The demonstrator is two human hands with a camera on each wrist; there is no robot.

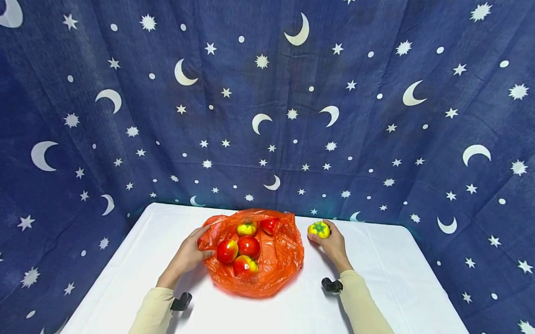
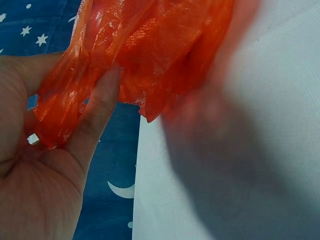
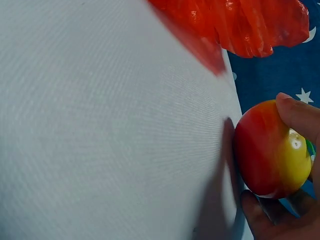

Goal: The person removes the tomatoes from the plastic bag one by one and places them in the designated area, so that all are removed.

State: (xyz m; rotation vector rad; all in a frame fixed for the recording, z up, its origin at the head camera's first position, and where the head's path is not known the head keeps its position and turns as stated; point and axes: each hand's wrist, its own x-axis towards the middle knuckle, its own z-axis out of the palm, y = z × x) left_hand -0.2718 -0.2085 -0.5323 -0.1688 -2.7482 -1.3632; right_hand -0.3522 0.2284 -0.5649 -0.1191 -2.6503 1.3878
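Observation:
A crinkled orange-red plastic bag (image 1: 268,283) lies spread open on the table, with several red and yellow tomatoes (image 1: 248,246) inside. My left hand (image 1: 188,253) is at its left side; in the left wrist view, thumb and fingers grip a gathered fold of the plastic (image 2: 65,110). To the right of the bag, my right hand (image 1: 336,249) holds a tomato (image 1: 319,229) from its right side, green star-shaped leaf facing up. The right wrist view shows this tomato (image 3: 265,150) between thumb and fingers, red below and yellow towards the leaf, close over the table.
A white cloth covers the table (image 1: 379,279), whose far edge runs just behind the bag. Behind it hangs a dark blue curtain (image 1: 234,115) with white moons and stars. Each wrist carries a small black camera mount, such as the left one (image 1: 181,301).

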